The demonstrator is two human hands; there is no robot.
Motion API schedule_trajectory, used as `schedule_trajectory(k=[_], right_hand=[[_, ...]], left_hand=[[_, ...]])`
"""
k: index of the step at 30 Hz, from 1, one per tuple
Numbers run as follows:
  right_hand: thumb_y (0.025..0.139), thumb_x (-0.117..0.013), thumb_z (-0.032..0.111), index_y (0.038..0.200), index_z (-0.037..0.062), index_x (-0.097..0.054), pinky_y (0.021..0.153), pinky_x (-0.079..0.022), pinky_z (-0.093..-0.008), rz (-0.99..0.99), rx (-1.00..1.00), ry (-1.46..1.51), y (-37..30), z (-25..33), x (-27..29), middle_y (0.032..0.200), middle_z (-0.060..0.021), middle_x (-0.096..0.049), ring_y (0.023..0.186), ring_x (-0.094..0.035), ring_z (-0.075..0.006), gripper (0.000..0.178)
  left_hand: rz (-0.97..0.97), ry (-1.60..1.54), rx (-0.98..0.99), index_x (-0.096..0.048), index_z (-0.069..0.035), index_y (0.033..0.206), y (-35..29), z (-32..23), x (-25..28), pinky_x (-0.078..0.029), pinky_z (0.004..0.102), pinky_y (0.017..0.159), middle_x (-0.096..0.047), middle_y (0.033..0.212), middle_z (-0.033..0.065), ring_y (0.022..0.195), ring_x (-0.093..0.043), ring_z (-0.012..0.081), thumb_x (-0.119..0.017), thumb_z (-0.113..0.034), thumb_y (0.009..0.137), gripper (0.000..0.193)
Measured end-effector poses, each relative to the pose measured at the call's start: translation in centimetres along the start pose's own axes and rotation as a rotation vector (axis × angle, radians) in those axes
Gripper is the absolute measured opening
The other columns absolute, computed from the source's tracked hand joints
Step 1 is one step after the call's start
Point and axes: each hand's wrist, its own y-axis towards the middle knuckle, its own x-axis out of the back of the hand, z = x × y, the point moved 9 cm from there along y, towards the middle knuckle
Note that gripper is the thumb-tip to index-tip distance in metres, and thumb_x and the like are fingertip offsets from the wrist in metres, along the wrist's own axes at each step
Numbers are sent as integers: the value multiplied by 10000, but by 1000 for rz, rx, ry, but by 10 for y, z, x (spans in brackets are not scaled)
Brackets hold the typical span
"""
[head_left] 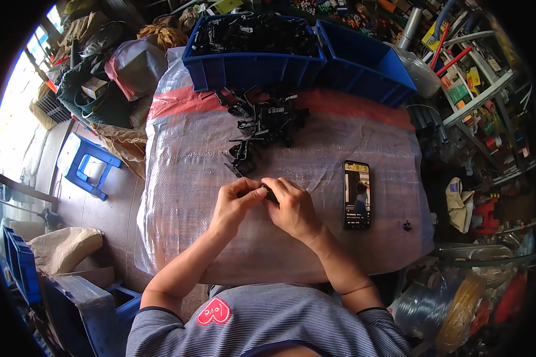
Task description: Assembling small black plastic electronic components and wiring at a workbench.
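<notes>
Above the middle of the sheet-covered table (184, 238), my left hand (235, 205) and my right hand (295, 211) meet fingertip to fingertip. Between them they pinch a small black plastic part (270, 194), mostly covered by the fingers, so its exact shape is hidden. Just beyond my hands lies a loose pile of black plastic parts (268, 119) with thin arms and some shiny bits. Its nearest pieces come close to my left fingertips. A tiny black piece (407, 226) rests alone near the table's right edge.
At the far edge stand a blue bin (256, 68) heaped with similar black parts and a second blue bin (369, 74). A phone (357, 196) with a lit screen lies right of my hands. On the floor at left is a blue stool (89, 166); cluttered racks (482, 98) stand right.
</notes>
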Motion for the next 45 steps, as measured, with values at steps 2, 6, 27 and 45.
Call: schedule_trajectory(k=[2,6,27,45], right_hand=[[677,-625,9,957,-2,-536,632,-489,-379,20,-15,-13,1,-1,-2,826,-157,-582,751,-591,-322,294],[680,-612,-1,924,4,-532,604,-483,-387,20,-48,13,5,-2,-3,821,-158,-579,732,-592,-323,256],[786,-610,37,982,13,-604,749,-495,-295,-216,22,126,35,-39,3,960,-137,-626,893,-618,-264,198],[757,-704,172,1003,27,-519,679,-472,-252,-12,-229,488,8,-15,6,845,-55,-599,755,-582,-119,340]], left_hand=[[-3,14,-74,-596,-40,843,-2,-5,0,-338,191,571,-540,706,-24,620,-431,47,-646,-187,783,166],[-44,174,-151,-577,-38,840,-4,-16,1,-337,189,559,-517,688,-33,617,-427,46,-653,-168,773,165],[-61,-778,29,-519,-46,897,28,-9,60,-476,337,720,-543,745,71,719,-550,188,-503,-38,746,152],[-56,676,-752,-576,-31,1107,-25,-74,-15,-456,268,622,-573,848,82,686,-553,158,-661,6,695,422]])
